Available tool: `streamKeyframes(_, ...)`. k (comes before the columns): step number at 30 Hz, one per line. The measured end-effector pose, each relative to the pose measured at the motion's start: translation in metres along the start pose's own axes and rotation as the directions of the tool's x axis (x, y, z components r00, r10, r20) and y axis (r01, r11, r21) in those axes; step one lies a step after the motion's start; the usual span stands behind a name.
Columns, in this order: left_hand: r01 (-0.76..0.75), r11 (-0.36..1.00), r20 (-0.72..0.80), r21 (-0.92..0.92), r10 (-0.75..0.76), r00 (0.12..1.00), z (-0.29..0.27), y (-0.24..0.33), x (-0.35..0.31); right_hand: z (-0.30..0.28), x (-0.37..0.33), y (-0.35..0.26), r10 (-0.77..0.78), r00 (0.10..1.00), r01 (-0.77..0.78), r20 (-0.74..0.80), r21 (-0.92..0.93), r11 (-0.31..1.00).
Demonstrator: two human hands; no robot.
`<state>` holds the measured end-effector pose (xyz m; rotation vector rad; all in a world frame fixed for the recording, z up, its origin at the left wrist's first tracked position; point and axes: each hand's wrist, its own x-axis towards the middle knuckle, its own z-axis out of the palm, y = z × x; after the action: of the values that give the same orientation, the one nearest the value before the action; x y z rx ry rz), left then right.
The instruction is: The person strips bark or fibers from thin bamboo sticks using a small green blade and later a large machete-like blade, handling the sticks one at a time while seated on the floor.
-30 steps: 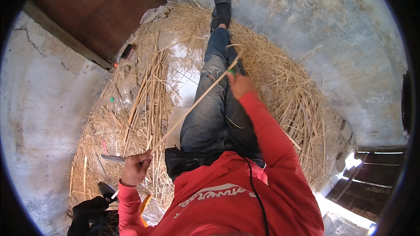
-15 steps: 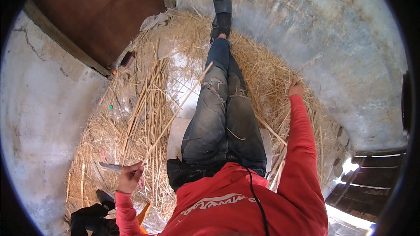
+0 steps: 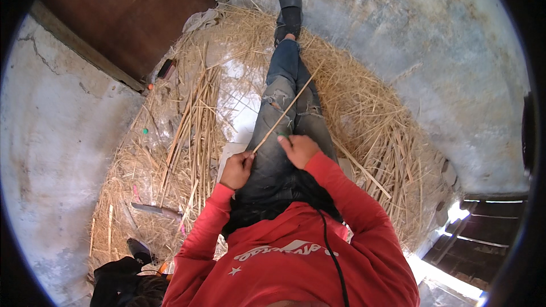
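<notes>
My left hand (image 3: 237, 170) pinches the lower end of a thin pale wooden strip (image 3: 287, 111), above my thigh. The strip slants up and to the right across my jeans (image 3: 281, 170). Close beside it, my right hand (image 3: 302, 151) is closed, with a small blurred green thing (image 3: 282, 132) at its fingertips; what that is I cannot make out. A knife (image 3: 152, 209) lies on the straw to the left, its blade pointing left, apart from both hands.
Long strips (image 3: 190, 119) lie bundled in loose straw on the left; more strips (image 3: 392, 167) lie on the right. Stained walls (image 3: 409, 28) and a brown door (image 3: 131, 17) close in the floor. Another person's dark clothing (image 3: 116, 278) shows at lower left.
My left hand has left the knife and come to my lap with the strip. My right hand has moved from the straw on the right to beside it.
</notes>
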<state>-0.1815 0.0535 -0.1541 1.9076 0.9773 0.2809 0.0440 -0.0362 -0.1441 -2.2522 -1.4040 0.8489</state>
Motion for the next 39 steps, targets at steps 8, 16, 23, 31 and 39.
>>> streamKeyframes(8, -0.063, 0.997, -0.053, 0.047, 0.065, 0.996, 0.008, 0.001, 0.006, 0.027, -0.001, -0.014, -0.017, 0.999, 0.017, 0.042, -0.013, 1.0)
streamKeyframes(16, -0.053, 0.998, -0.016, 0.046, 0.054, 0.998, -0.015, -0.012, -0.042, 0.03, 0.008, -0.011, 0.072, 0.997, -0.07, 0.031, -0.048, 0.996)
streamKeyframes(23, 0.011, 0.997, 0.013, 0.081, -0.012, 1.0, -0.053, 0.009, -0.095, 0.023, 0.0, -0.025, 0.019, 0.999, -0.015, 0.036, -0.121, 0.993)
streamKeyframes(31, 0.202, 0.975, 0.166, -0.095, -0.185, 0.969, -0.149, -0.014, -0.159, -0.042, 0.046, 0.024, 0.103, 0.968, -0.139, -0.231, -0.146, 0.98)
streamKeyframes(39, 0.321, 0.914, 0.226, -0.247, -0.267, 0.937, -0.189, -0.016, -0.162, -0.162, 0.067, 0.218, 0.45, 0.627, -0.544, -0.636, 0.055, 0.837)
